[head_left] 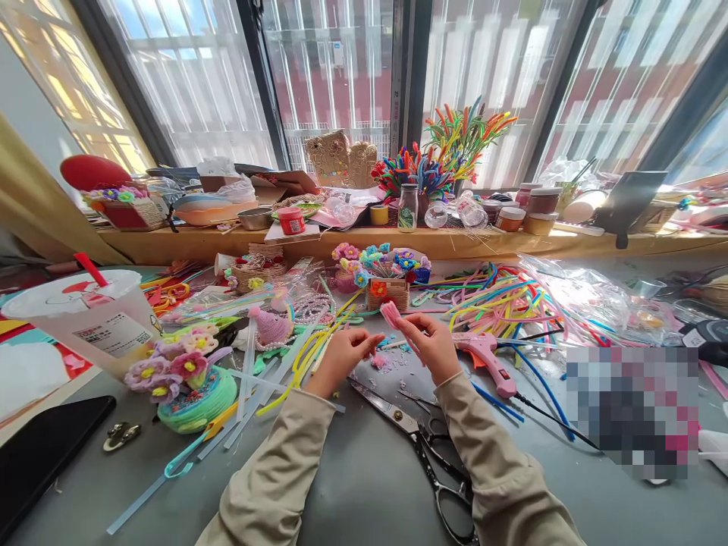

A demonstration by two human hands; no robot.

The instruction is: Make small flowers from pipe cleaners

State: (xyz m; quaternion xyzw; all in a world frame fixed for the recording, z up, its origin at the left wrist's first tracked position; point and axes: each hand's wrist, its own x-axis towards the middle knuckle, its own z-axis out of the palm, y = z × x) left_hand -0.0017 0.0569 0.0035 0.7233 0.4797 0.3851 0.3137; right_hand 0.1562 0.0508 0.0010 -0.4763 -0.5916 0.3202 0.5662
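My right hand (433, 347) pinches a folded pink pipe-cleaner piece (391, 314) between thumb and fingers, held up over the table. Left of it, my left hand (348, 356) has thumb and fingertips drawn together; whatever they hold, if anything, is too small to make out. Beneath the hands lie a small pink fuzzy bit (379, 362) and scattered trimmings. Large black-handled scissors (418, 432) rest between my forearms, with a smaller pair (435, 425) beside them, partly covered by my right sleeve. A pink glue gun (487, 358) lies right of my right hand.
To the left stand a drink cup (96, 318) and a green pot of fuzzy flowers (196, 398), near glue sticks (244, 402) and a black phone (51, 462). Loose pipe cleaners (506, 303) pile up at back right. A flower-filled basket (387, 294) stands ahead, before the cluttered windowsill (353, 246).
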